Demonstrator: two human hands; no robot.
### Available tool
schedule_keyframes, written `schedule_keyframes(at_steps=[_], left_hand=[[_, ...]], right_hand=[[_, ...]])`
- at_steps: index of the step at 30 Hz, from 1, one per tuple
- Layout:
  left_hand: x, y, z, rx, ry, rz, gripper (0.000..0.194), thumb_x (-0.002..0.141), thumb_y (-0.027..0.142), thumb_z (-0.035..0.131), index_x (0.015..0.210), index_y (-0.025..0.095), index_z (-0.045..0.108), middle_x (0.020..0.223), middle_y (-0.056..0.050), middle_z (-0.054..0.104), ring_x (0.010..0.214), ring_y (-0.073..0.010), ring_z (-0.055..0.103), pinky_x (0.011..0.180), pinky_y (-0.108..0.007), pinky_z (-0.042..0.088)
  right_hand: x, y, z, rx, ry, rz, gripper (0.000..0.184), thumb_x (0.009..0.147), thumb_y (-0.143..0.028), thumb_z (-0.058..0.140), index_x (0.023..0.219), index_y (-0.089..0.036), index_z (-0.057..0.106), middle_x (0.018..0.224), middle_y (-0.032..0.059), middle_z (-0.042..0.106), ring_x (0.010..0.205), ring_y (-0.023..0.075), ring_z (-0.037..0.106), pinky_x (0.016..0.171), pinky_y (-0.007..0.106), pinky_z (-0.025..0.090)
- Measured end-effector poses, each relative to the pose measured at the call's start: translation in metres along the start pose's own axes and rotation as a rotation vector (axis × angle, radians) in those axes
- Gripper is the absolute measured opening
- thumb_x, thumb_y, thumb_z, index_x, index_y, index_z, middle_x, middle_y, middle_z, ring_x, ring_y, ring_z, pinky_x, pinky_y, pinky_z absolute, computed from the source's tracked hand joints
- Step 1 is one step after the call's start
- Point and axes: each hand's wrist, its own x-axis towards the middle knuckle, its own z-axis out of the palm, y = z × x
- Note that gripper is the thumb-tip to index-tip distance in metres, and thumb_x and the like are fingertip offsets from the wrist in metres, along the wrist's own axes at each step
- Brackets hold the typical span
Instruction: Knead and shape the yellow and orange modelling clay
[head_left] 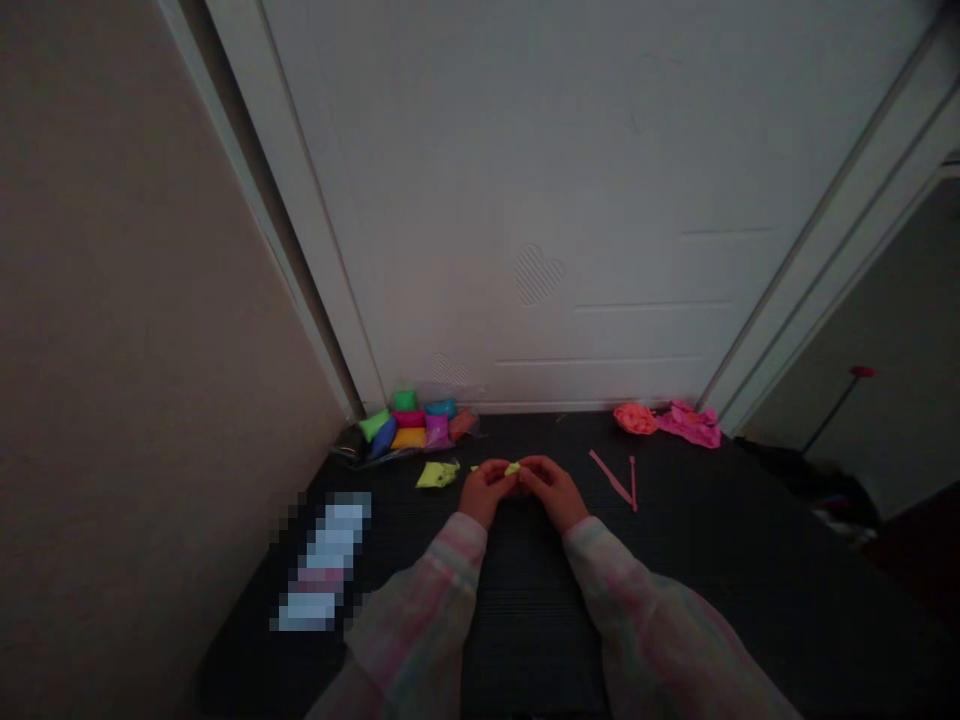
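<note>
I hold a small yellow-green piece (512, 468) between my left hand (484, 492) and my right hand (553, 490), fingertips nearly meeting, thumbs toward me, both hands pinched on it just above the dark tabletop (540, 600). The piece sits right between my fingers, at the far side of my hands. A bit of the same colour (474, 468) peeks out just beside my left fingers. Left of that hand, a yellow packet (437, 474) lies near, and beyond it a clear bag of colourful packets (409, 428) rests by the white door (525, 200). To the right of my right hand lie two pink strips (622, 484); farther off are an orange-pink lump (635, 419) and a crumpled pink piece (691, 424). A blurred-out rectangle (327, 562) lies at my left.
</note>
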Motion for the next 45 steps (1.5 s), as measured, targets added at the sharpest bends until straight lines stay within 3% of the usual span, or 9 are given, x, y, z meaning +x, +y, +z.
schedule_keyframes(at_steps=[45], left_hand=[[0.0013, 0.0082, -0.0020, 0.167, -0.007, 0.054, 0.021, 0.045, 0.018, 0.064, 0.062, 0.013, 0.053, 0.058, 0.001, 0.055, 0.054, -0.0081, 0.050, 0.053, -0.021, 0.039]], right_hand=[[-0.0019, -0.0042, 0.0009, -0.014, 0.015, 0.019, 0.024, 0.054, -0.034, 0.059, 0.070, -0.017, 0.053, 0.064, -0.0001, 0.053, 0.057, 0.0104, 0.048, 0.052, 0.024, 0.039]])
